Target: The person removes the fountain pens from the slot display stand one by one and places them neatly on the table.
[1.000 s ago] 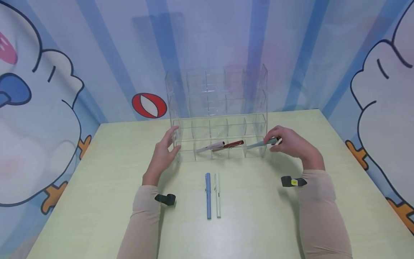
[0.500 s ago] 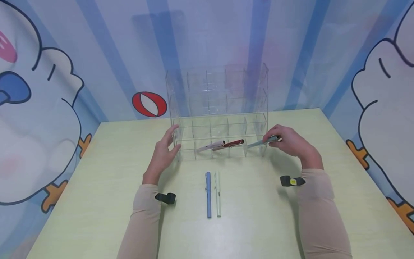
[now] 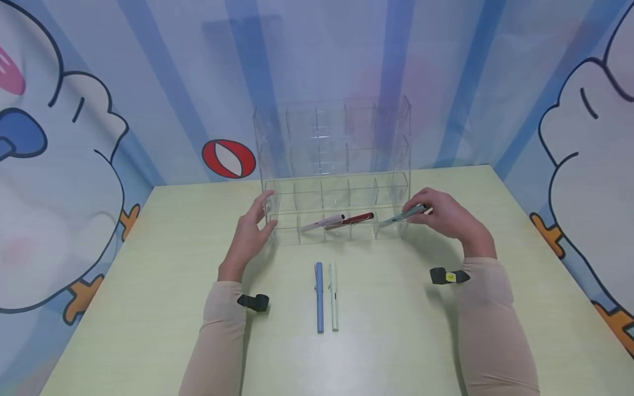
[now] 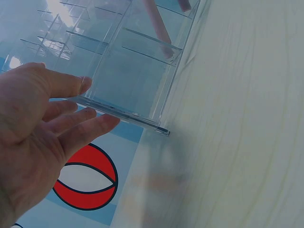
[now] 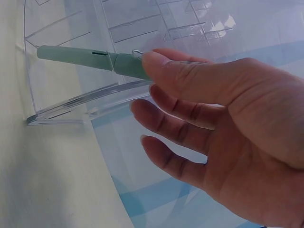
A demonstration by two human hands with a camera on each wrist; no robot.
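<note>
A clear acrylic pen rack (image 3: 334, 183) with tiered compartments stands near the back of the table. My left hand (image 3: 249, 236) holds its left side wall, with the thumb on the inner side and the fingers outside in the left wrist view. Between thumb and forefinger, my right hand (image 3: 448, 217) pinches a grey-green pen (image 5: 78, 55) by its clip end. That pen slants down into the right end compartment of the front row, its lower end inside. A pale lilac pen (image 3: 322, 223) and a dark red pen (image 3: 350, 220) lean in other front compartments.
A blue pen (image 3: 319, 297) and a pale green pen (image 3: 334, 297) lie side by side on the table (image 3: 386, 330) in front of the rack. Behind the rack rises a blue striped backdrop (image 3: 317, 55) with cartoon figures.
My right hand shifts slightly up and left, and the grey-green pen tilts a bit more steeply in its compartment. The left hand and the other pens stay in place.
</note>
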